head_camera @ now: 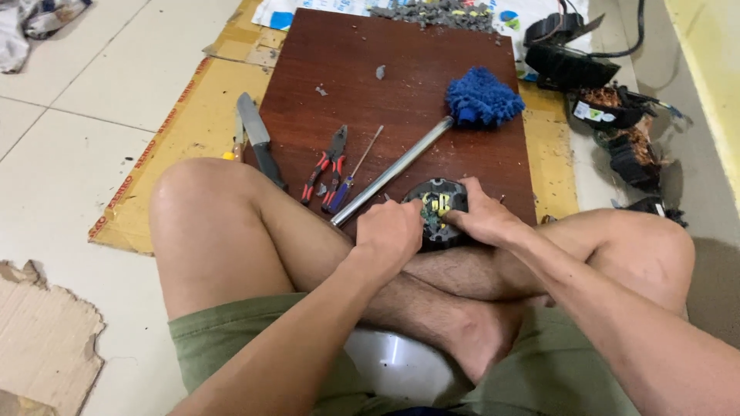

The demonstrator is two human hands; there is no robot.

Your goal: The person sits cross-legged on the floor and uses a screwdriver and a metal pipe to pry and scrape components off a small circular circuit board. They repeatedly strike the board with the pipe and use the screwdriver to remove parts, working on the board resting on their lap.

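Head view: both hands grip 1 round black device with yellow parts inside, resting at the near edge of the brown board against the crossed legs. Left hand curls closed on its left side; right hand clasps its right rim. Red-handled pliers, a screwdriver and a blue duster lie just beyond.

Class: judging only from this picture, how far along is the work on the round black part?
Done: the round black part lies open, yellow pieces and wiring exposed; grey debris is piled at the board's far end. In hand: both hands, left and right, work inside it. Left: other black parts wait beside the board.
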